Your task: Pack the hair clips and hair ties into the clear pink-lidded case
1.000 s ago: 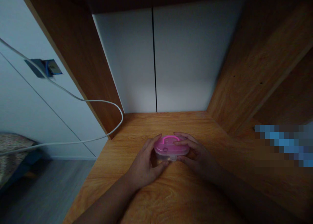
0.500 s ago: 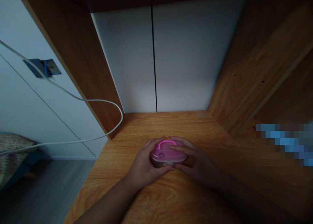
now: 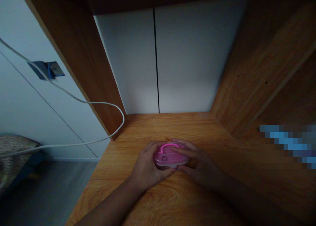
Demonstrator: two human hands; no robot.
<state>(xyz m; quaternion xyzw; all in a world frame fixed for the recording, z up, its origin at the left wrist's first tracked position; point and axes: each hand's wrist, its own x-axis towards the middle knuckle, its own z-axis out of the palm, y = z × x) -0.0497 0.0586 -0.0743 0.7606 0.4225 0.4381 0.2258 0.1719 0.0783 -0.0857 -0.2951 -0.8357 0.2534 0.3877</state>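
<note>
In the head view, the left hand (image 3: 149, 166) is curling around one side of a small, oval, pink-lidded clear plastic box (image 3: 171, 159), its thumb lying along the near edge. The right hand (image 3: 204, 168) is clasping the other side, a finger reaching over the top. Both hands' fingers are grasping it over the wood-grain tabletop (image 3: 158, 203). Compared with a second ago, it's sitting nearer the person, its clear wall showing less.

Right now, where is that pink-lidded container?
In the head view, the pink-lidded container is low, near the middle, between the left hand and right hand, both touching it.
</note>
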